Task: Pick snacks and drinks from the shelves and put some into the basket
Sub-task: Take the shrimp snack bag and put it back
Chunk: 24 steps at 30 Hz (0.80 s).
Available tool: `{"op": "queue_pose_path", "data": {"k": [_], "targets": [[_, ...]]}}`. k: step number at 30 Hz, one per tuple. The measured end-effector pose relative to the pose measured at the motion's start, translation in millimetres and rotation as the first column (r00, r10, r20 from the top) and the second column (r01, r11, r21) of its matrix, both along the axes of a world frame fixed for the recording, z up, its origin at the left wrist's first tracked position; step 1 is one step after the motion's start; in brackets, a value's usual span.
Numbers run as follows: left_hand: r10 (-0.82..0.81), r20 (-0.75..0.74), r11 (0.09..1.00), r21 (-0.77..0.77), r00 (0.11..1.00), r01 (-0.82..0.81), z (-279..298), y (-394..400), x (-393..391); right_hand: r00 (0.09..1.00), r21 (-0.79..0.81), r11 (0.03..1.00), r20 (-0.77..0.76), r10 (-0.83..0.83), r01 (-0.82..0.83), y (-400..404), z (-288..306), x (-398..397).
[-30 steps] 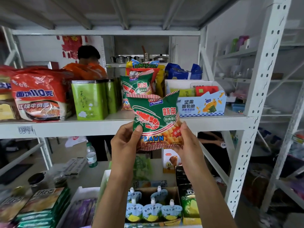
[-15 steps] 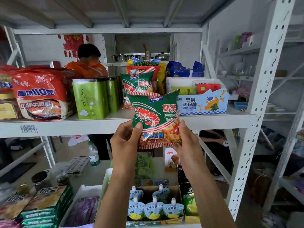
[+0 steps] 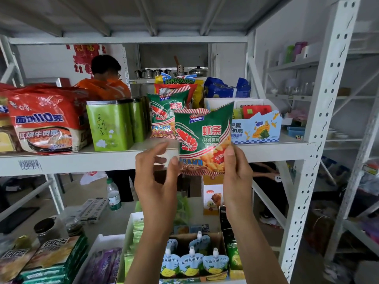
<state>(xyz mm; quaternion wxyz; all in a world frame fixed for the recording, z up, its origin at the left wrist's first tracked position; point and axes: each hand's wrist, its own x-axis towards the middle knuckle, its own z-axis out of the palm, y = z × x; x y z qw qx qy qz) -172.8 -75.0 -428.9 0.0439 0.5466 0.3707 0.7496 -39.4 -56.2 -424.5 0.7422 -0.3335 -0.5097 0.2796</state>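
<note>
Left hand (image 3: 158,179) has let go, fingers spread; right hand (image 3: 235,173) alone pinches prawn bag (image 3: 203,140), ready for the unseen basket.

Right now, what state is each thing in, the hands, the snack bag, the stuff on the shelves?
Prawn bag: sealed, held in the air before the shelf, tilted.
Right hand: grips the bag's lower right edge.
Left hand: thumb touches the bag's lower left corner, fingers spread loose.
Second prawn bag: upright on the shelf, sealed.
Green tin: upright, lid on.
Noodle pack: sealed, on the shelf.
Juice pouches: upright in their box, capped.
Water bottle: upright, capped.
</note>
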Motion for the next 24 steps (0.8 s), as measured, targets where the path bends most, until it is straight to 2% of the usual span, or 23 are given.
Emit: {"op": "queue_pose_path", "data": {"k": [2, 4, 8, 12, 14, 17, 20, 24], "targets": [[-0.087, -0.052, 0.996, 0.003, 0.995, 0.087, 4, -6, 6, 0.999, 0.049, 0.999, 0.039, -0.003, 0.001, -3, 3, -4], [-0.174, -0.038, 0.984, -0.034, 0.984, 0.173, 6, -8, 11, 0.993, 0.104, 0.994, 0.115, 0.012, -0.024, -7, 3, -11], [-0.276, 0.084, 0.954, -0.103, 0.958, 0.283, 4, -8, 9, 0.964, 0.21, 0.976, 0.267, 0.005, -0.063, -15, 0, -19], [-0.384, 0.202, 0.904, -0.118, 0.901, 0.412, 4, -7, 0, 0.941, 0.243, 0.964, 0.338, 0.018, -0.106, -18, 2, -21], [-0.393, 0.272, 0.887, -0.14, 0.878, 0.44, 5, -7, -3, 0.94, 0.227, 0.968, 0.34, 0.022, -0.105, -16, 2, -21], [-0.366, 0.362, 0.868, -0.2, 0.857, 0.455, 5, -8, -9, 0.953, 0.207, 0.978, 0.289, -0.091, 0.03, -8, 0, -15], [-0.339, 0.402, 0.852, -0.252, 0.851, 0.458, 7, -10, -13, 0.962, 0.082, 0.989, 0.236, -0.136, 0.12, 3, 0, -7], [-0.372, 0.42, 0.801, -0.305, 0.828, 0.515, 11, -9, -13, 0.987, -0.066, 0.997, 0.149, 0.061, -0.051, 8, 0, 0]]}}
